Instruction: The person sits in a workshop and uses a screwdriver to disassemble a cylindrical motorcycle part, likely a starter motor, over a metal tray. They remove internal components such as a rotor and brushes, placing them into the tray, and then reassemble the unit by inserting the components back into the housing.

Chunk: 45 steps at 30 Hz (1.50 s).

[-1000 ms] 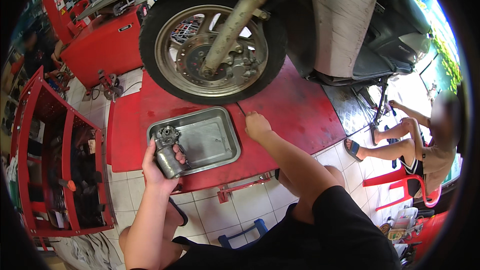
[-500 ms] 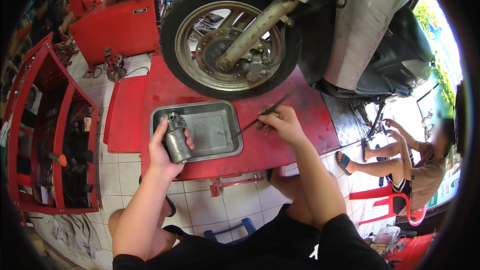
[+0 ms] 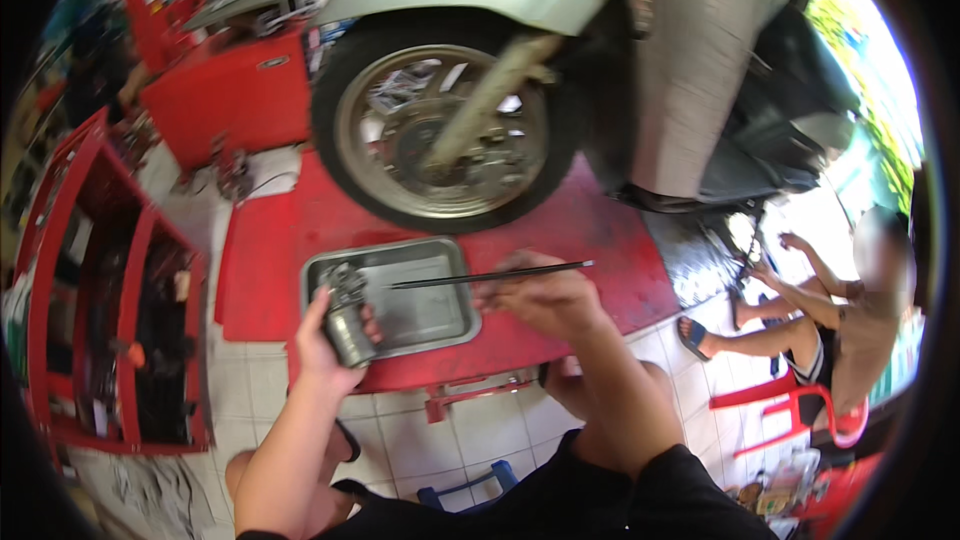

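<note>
The metal cylinder [image 3: 349, 336] is gripped in the left hand [image 3: 322, 352] over the tray [image 3: 428, 322], apparently so its fitted end is left exposed. The dark rod [image 3: 435, 282] is gripped in the right hand [image 3: 550, 297], nearly level, pointing left toward that end. The cylinder's long axis is aimed away from the wearer, leaning slightly left.

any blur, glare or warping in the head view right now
Head view: the right hand and front wheel are smeared, probably by motion; head view: glare whitens the outdoor area at right; head view: the red rack curves near the picture's edge.
</note>
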{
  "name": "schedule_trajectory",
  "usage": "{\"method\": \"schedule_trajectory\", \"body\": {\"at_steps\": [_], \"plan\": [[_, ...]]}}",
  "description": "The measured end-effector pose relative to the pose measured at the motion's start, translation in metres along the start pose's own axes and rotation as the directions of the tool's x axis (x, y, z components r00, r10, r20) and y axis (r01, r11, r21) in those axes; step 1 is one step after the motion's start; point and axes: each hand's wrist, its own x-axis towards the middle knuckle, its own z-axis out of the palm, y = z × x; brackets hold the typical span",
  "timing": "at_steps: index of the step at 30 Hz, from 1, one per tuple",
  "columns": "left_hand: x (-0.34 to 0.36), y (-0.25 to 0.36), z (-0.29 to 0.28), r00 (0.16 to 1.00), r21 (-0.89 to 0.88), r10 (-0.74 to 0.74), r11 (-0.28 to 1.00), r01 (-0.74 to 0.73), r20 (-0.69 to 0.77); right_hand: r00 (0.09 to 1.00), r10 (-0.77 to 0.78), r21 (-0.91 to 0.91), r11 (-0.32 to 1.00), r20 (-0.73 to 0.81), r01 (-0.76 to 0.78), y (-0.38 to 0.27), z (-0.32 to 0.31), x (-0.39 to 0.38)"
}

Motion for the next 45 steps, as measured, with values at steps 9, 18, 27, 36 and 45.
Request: {"method": "schedule_trajectory", "body": {"at_steps": [9, 18, 27, 36, 45], "plan": [[-0.004, -0.017, 0.027, 0.995, 0.083, 0.103, 0.991, -0.102, -0.009, 0.984, 0.09, 0.134, 0.985, 0.155, -0.111, 0.012, 0.027, 0.02], [-0.01, -0.008, 0.036, 0.997, 0.105, -0.062, 0.992, 0.067, -0.051, 0.99, 0.018, 0.123, 0.992, 0.139, -0.035, -0.001, 0.03, 0.013], [0.012, -0.017, 0.009, 0.998, 0.045, -0.063, 0.997, 0.064, -0.019, 0.637, 0.109, -0.053, 0.972, -0.763, -0.23, 0.039, -0.004, 0.001], [-0.019, 0.009, -0.018, 0.982, 0.112, 0.029, 0.992, -0.051, 0.187, 0.939, -0.022, -0.906, 0.272, -0.344, -0.325, 0.06, 0.058, 0.01], [-0.007, -0.002, -0.026, 0.988, 0.321, 0.062, 0.941, -0.105, 0.14, 0.978, -0.109, -0.981, 0.102, -0.178, -0.167, 0.055, 0.063, 0.013]]}}
